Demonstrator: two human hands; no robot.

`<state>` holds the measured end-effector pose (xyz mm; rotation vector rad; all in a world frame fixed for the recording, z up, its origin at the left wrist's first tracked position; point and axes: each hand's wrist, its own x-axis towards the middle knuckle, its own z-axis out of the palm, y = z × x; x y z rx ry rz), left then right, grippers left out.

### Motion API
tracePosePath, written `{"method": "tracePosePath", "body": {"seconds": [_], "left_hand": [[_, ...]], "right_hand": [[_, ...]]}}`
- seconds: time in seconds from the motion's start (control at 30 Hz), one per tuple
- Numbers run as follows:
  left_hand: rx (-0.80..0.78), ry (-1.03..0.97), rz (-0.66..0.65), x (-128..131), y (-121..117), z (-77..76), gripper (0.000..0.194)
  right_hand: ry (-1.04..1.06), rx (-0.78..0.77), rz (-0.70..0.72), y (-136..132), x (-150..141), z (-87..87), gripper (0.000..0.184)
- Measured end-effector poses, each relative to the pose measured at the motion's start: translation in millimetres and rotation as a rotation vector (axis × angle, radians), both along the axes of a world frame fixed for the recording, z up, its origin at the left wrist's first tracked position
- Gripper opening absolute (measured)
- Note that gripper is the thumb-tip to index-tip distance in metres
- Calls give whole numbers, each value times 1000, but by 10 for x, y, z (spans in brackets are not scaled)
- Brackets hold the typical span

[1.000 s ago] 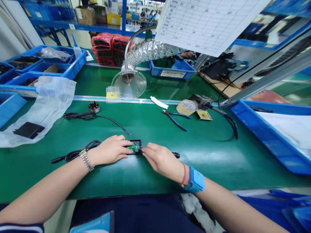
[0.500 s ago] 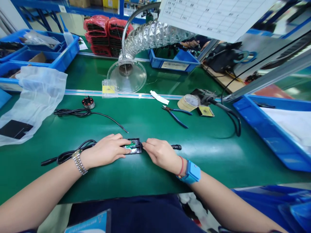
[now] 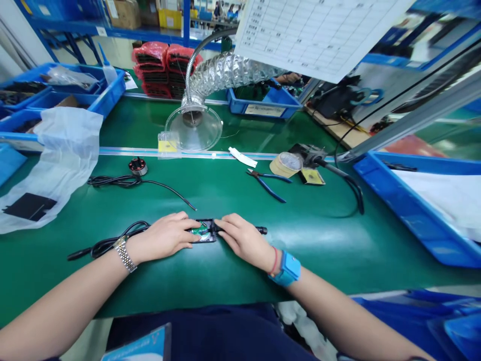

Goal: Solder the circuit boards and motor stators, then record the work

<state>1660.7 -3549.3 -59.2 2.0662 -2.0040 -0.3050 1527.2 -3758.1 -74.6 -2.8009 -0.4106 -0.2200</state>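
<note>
A small black plastic case (image 3: pixel 215 236) with a green circuit board (image 3: pixel 199 230) inside lies on the green table in front of me. My left hand (image 3: pixel 169 236) grips its left end, fingers and thumb over the board. My right hand (image 3: pixel 243 239) pinches a black cable where it meets the case's right wall; the fingertips hide part of that joint. The cable's black connector (image 3: pixel 262 230) sticks out beyond my right hand. By my left wrist lies a coiled black cable (image 3: pixel 101 248).
Farther back lie a second black cable (image 3: pixel 116 181), a round motor part (image 3: pixel 138 167), blue-handled cutters (image 3: pixel 268 183) and a tape roll (image 3: pixel 285 164). A fume extractor hood (image 3: pixel 193 128) hangs above the table. Blue bins (image 3: pixel 417 210) stand right and left; a plastic bag (image 3: pixel 69 135) lies left.
My right fingertips have moved slightly left, onto the case's right edge, and the cable connector has shifted left with them. My left hand stays on the case. The whole view has tilted up slightly.
</note>
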Motion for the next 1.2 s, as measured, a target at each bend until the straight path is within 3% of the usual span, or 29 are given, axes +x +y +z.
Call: {"method": "tracePosePath", "body": {"seconds": [0.1,0.53,0.67,0.87,1.07,1.2], "left_hand": [[-14,7,-11,-7,0,6,27],[25,74,68,-51,45,1,27],[98,43,75,-49,10,-70,28],[21,-33,-48,123,-84,-188,32],[35,13,78,-22,-7,-65,22],[13,46,90,-69,2,-5,18]], "right_hand": [[-121,80,17,36,-122,-94,32],[99,4,50,115,2,-2,34],[20,-95,23,148,-1,-82,33],[-145,-282,47,173,133,-199,36],[-119,-139,28,266,49,-134,23],[-54,-80,8,299,26,-58,16]]}}
